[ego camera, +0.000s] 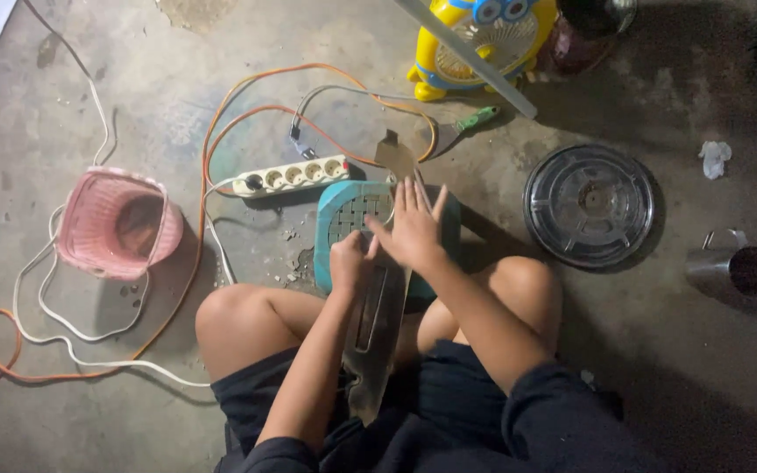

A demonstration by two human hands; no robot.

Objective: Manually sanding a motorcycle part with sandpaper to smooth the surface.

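I sit on a concrete floor with a teal plastic stool (343, 215) between my knees. A long dark metal blade (377, 337) lies across the stool and runs back toward my lap. My left hand (350, 261) is closed around the blade near the stool's front edge. My right hand (413, 223) lies flat with fingers spread, pressing down on the stool top and the blade's far part. The blade's far tip (393, 153) sticks out beyond the stool.
A white power strip (291, 175) with orange and white cables lies left of the stool. A pink basket (116, 223) sits at the left. A round metal lid (589, 203), a steel cup (738, 267), a yellow fan (484, 39) and a green-handled tool (477, 116) are to the right and behind.
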